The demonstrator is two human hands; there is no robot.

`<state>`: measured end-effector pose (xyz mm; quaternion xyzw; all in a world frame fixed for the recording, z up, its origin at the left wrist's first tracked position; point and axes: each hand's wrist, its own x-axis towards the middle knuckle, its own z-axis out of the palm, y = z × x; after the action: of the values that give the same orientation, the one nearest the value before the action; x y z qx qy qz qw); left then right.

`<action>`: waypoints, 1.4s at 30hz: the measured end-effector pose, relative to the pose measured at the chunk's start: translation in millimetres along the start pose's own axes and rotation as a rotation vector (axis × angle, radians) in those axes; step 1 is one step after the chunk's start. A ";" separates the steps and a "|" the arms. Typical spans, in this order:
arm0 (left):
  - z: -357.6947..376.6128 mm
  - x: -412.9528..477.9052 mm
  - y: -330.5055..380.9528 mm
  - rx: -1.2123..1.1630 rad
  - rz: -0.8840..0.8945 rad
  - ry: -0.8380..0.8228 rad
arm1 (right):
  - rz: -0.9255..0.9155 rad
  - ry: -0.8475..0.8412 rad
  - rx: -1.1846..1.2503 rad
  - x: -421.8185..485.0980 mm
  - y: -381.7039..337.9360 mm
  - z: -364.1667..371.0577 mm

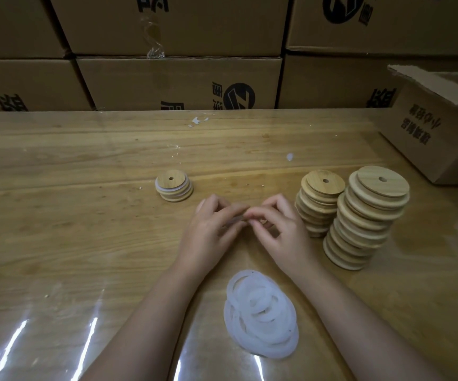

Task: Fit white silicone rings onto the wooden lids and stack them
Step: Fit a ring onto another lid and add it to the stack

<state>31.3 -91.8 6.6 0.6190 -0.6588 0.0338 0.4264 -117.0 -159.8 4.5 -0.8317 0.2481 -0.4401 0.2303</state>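
Past ring pile (261, 314), curled fingers (228, 209) around lid (234, 220).

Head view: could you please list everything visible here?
ringed lid stack: one, wood and white, table centre-left
bare lid stacks: two, light wood, table right
silicone rings: one pile, white, between the forearms
thin pale piece: one, blurred, pinched by both hands
open carton: one, brown, far right
closed cartons: several, brown, behind table
table: one, wood under clear film
left hand: one, pinching the piece
right hand: one, pinching the piece
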 end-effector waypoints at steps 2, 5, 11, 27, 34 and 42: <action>1.7 0.0 -1.2 -0.025 -0.015 0.004 | 0.023 0.007 0.021 0.3 0.1 0.2; 3.7 0.2 -4.0 -0.149 -0.123 0.034 | 0.093 0.038 0.051 0.0 1.3 0.2; 2.9 0.9 -6.4 -0.182 -0.149 0.057 | 0.223 0.024 0.197 1.8 1.2 -1.6; 1.7 1.4 -2.8 -0.235 -0.194 0.023 | 0.333 0.029 0.368 2.2 0.7 -3.0; 0.7 2.5 -3.9 -0.394 -0.242 0.075 | 0.452 0.022 0.542 2.8 0.7 0.2; -0.5 1.2 -5.0 -0.065 -0.103 0.047 | 0.405 0.071 0.301 3.2 0.6 -2.1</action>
<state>35.9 -93.6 5.2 0.6371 -0.6163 0.0050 0.4628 -117.4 -162.6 7.2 -0.7053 0.3491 -0.4461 0.4262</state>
